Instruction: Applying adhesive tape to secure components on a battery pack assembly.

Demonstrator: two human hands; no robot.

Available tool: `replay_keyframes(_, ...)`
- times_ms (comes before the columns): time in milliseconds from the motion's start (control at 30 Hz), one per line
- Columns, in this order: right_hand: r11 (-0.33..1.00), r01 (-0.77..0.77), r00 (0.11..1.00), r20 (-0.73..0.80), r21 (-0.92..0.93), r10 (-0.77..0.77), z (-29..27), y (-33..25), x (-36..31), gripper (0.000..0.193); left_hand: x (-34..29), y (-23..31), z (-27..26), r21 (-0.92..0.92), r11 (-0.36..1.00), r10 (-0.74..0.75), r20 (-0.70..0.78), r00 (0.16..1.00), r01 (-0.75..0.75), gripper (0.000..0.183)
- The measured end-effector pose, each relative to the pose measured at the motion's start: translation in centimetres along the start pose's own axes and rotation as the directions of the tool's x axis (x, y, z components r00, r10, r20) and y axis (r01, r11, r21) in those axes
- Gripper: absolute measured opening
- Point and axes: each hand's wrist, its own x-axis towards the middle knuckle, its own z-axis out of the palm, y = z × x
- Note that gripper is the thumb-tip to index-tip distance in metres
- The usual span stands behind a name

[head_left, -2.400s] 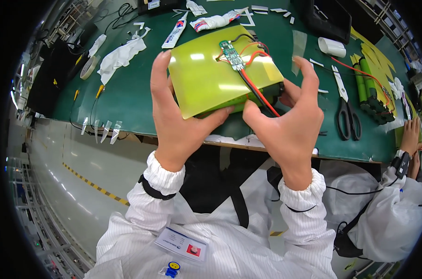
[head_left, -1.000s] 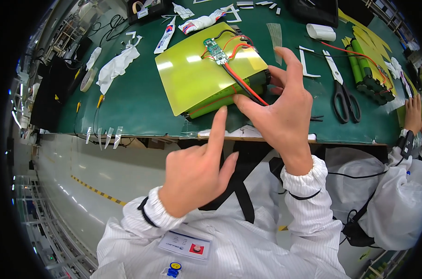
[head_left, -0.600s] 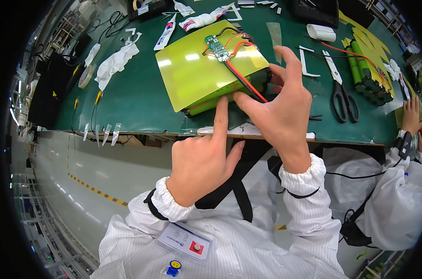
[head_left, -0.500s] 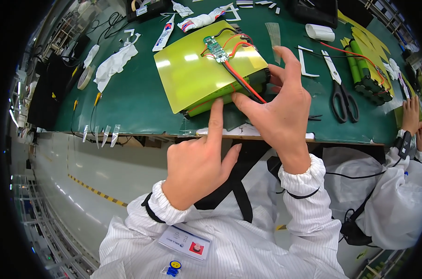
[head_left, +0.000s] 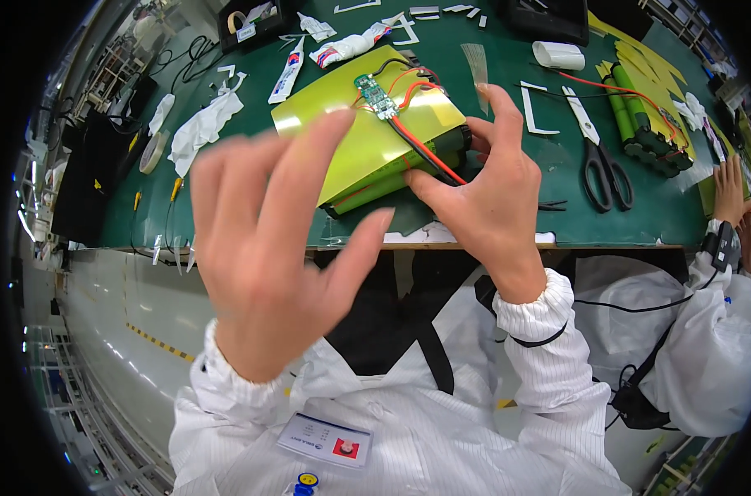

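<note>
A battery pack (head_left: 359, 194) of green cells lies on the green-topped table, with a glossy yellow-green sheet (head_left: 400, 142) over it. On that sheet sits a small green circuit board (head_left: 376, 97), from which thick red and black wires run down over the near edge. My right hand (head_left: 491, 194) grips the pack's right end, thumb at the near side and fingers behind the corner. My left hand (head_left: 272, 240) is raised in front of the pack's left part, open with fingers apart, slightly blurred and holding nothing. It hides the sheet's left near corner.
Black-handled scissors (head_left: 605, 169) and a second battery pack (head_left: 640, 124) lie to the right. Glue tubes (head_left: 287, 73), crumpled white paper (head_left: 206, 128) and a tape roll (head_left: 154, 150) are at left. A co-worker's hand (head_left: 729, 192) shows at far right.
My left hand has lifted its pointing finger off the pack's near side, moved left and up, and spread its fingers. My right hand stays at the pack's right end.
</note>
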Motion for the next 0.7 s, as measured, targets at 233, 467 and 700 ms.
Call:
replay_keyframes(233, 0.996, 0.085, 0.996, -0.034, 0.007, -0.085, 0.3, 0.5, -0.2, 0.087, 4.5, -0.5, 3.1, 0.277, 0.946, 0.123, 0.173, 0.977, -0.169, 0.097)
replay_keyframes(467, 0.999, 0.042, 0.999, -0.030, 0.010, -0.042, 0.3, 0.7, -0.4, 0.092, 5.9, -0.2, 4.1, 0.326, 0.928, 0.126, 0.184, 0.975, -0.181, 0.098)
replay_keyframes(700, 0.986, 0.136, 0.951, -0.292, 0.098, -0.102, -4.9, -1.6, -3.1, 0.061, 5.2, -1.2, 4.3, 0.332, 0.932, 0.103, 0.150, 0.983, -0.148, 0.090)
